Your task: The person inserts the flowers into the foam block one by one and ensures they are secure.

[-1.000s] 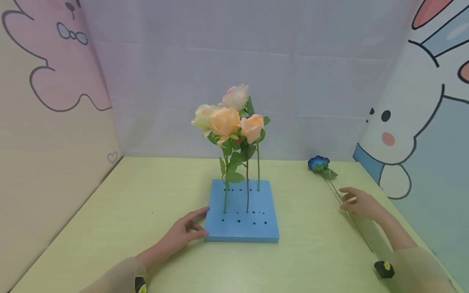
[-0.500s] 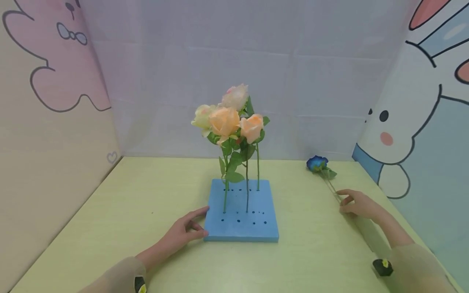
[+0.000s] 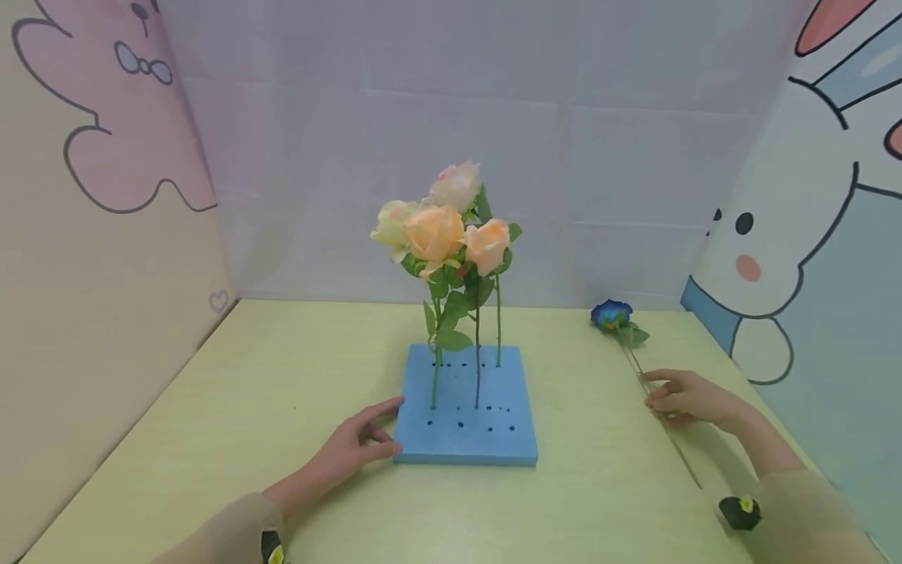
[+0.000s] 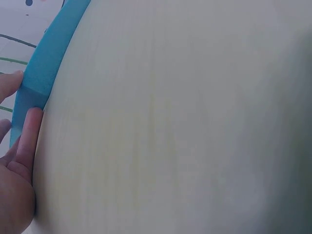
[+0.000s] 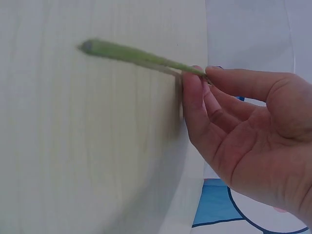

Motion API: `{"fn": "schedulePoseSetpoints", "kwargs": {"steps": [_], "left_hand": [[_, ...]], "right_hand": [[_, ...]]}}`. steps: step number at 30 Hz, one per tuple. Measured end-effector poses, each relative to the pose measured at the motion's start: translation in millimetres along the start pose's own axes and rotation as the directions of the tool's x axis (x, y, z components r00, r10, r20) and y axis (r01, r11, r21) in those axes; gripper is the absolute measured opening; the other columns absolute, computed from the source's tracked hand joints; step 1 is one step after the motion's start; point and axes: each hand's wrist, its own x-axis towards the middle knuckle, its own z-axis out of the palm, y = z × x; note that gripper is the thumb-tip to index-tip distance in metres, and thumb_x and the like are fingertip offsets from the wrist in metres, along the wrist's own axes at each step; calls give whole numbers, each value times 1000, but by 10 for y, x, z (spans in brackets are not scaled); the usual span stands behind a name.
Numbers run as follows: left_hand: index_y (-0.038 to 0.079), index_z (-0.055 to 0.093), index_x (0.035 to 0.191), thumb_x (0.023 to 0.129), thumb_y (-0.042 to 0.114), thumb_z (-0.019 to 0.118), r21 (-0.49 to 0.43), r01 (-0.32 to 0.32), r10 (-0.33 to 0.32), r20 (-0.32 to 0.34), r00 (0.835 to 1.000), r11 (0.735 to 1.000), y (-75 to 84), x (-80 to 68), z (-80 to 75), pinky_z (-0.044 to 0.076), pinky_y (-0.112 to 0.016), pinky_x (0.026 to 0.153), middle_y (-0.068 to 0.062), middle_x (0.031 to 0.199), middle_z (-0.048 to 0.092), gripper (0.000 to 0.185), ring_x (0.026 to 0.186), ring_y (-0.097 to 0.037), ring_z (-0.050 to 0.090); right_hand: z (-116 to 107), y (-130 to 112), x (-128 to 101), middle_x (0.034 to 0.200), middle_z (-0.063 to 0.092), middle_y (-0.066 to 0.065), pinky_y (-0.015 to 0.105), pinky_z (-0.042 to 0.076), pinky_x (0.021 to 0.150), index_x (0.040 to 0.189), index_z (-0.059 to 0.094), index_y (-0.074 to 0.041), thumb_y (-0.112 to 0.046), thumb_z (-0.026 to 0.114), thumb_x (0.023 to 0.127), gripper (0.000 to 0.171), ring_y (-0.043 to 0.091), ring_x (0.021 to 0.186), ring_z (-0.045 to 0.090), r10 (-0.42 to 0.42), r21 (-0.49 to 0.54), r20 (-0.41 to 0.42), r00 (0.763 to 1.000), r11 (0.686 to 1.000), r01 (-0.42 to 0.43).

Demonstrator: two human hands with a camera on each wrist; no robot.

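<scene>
The stem of one blue rose (image 3: 611, 314) is pinched between the thumb and curled fingers of the right hand (image 3: 682, 397), the flower lying flat on the yellow-green table (image 3: 211, 407) with its head pointing toward the back wall, well apart from the foam. The left hand (image 3: 350, 453) is laid with relaxed fingers against the near left corner of one blue foam block (image 3: 465, 435), holding nothing. Four pale roses (image 3: 442, 223) are stood upright in the block's holes, and several holes are left unfilled.
</scene>
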Motion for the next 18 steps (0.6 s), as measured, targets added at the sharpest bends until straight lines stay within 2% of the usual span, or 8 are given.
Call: {"fn": "schedulePoseSetpoints", "kwargs": {"steps": [7,10,18], "left_hand": [[21,42,151,87,27,76,3,6,-6,-4,1000,1000,16,20,-8,47,-21,70,-13,155,42,72,91,-8,63],[22,42,151,87,27,75,10,11,-11,-6,1000,1000,16,23,-7,46,-21,71,-13,155,42,72,92,-9,63],[20,42,151,87,28,75,9,15,-15,-8,1000,1000,14,16,0,46,-21,71,-14,155,42,72,92,-9,63]], "right_hand": [[9,-28,0,117,66,13,32,58,77,149,18,16,-13,58,98,71,8,91,66,-20,85,67,998,996,14],[26,-34,17,116,66,13,33,58,78,148,18,17,-10,58,97,71,8,92,66,-38,100,80,996,994,30],[87,-104,86,114,64,15,35,59,79,147,27,14,-12,62,96,67,10,93,65,-60,120,48,997,991,54]]}}
